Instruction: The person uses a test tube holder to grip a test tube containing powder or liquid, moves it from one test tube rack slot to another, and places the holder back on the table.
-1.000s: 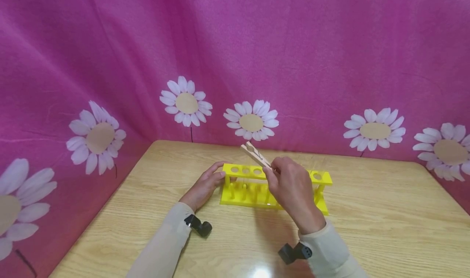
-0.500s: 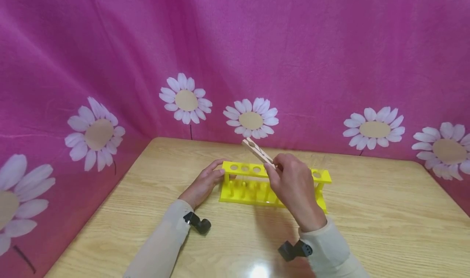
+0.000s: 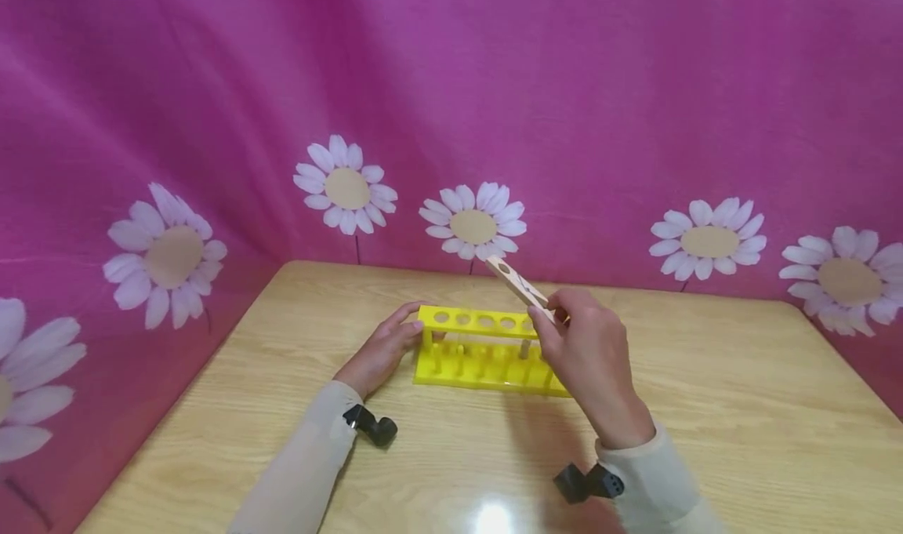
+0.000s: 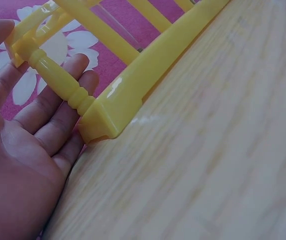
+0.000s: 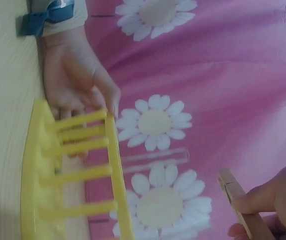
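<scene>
A yellow test tube rack (image 3: pixel 469 319) stands on the table in the head view, with a row of round holes in its top bar. My left hand (image 3: pixel 381 350) grips its left end. The left wrist view shows the thumb and index finger at the upper corner, the other fingers stretched behind the end post (image 4: pixel 58 80). Over the rack's right part, my right hand (image 3: pixel 592 354) pinches a wooden clothespin (image 3: pixel 518 285) between thumb and fingers, pointing up and left. A clear test tube (image 5: pixel 155 159) sticks out of the rack in the right wrist view. The right hand hides the rack's right end.
The wooden table (image 3: pixel 437 471) reaches back to a magenta cloth (image 3: pixel 564 87) printed with white daisies. Upright yellow pegs (image 3: pixel 458 361) line the rack's base. A black wrist camera (image 3: pixel 370 426) sits on each sleeve.
My right hand has moved right along the rack with the clothespin, uncovering more holes in the top bar. The left hand keeps its place on the rack's end. The head view has shifted slightly.
</scene>
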{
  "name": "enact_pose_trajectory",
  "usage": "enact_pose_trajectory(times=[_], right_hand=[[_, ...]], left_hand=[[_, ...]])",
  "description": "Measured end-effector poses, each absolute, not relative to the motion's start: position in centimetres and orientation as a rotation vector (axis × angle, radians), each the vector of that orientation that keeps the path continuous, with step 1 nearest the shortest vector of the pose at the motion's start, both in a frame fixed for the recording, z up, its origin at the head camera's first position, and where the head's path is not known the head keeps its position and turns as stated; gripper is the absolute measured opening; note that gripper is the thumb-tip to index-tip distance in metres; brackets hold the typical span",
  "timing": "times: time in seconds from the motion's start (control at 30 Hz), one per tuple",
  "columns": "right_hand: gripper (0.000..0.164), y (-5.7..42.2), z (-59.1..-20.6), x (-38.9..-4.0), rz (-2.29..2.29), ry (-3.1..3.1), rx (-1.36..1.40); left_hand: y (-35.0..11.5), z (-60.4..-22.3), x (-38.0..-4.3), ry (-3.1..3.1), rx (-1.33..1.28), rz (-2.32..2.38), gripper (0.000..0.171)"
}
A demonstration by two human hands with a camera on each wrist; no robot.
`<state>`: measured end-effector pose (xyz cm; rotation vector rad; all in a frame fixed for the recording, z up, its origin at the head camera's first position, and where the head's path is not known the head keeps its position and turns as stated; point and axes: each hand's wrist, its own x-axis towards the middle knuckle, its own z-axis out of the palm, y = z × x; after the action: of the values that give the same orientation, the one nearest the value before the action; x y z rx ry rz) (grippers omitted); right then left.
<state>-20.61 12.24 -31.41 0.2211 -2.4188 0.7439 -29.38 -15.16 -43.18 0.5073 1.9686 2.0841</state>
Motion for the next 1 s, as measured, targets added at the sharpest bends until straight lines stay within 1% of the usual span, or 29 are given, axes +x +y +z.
enact_pose_trajectory(times=[0.17, 0.3, 0.4, 0.6, 0.8, 1.0], right_hand=[[0.018, 14.3, -31.2, -19.9, 0.744, -2.429, 0.177], [0.02, 16.2, -30.9, -19.3, 0.755, -2.442, 0.133], [0.022, 18.0, -30.5, -18.9, 0.759, -2.46, 0.079], [0.03, 21.6, -30.2, -18.5, 0.737, -2.488, -0.032], [0.039, 24.1, -30.6, -18.1, 0.742, -2.52, -0.137], [0.038, 26.3, -31.6, -18.1, 0.692, -2.579, -0.161]], left_hand=[[-15.3, -43.1, -29.3, 1.966, 0.518, 2.078, 0.05], [-15.4, -43.1, -29.2, 1.988, 0.508, 2.063, 0.047], [-15.2, -43.1, -29.2, 1.978, 0.496, 2.073, 0.045], [-15.0, -43.0, -29.2, 1.966, 0.477, 2.084, 0.049], [-14.9, -42.8, -29.2, 1.977, 0.469, 2.079, 0.046], [-14.9, -42.8, -29.1, 1.979, 0.446, 2.075, 0.045]])
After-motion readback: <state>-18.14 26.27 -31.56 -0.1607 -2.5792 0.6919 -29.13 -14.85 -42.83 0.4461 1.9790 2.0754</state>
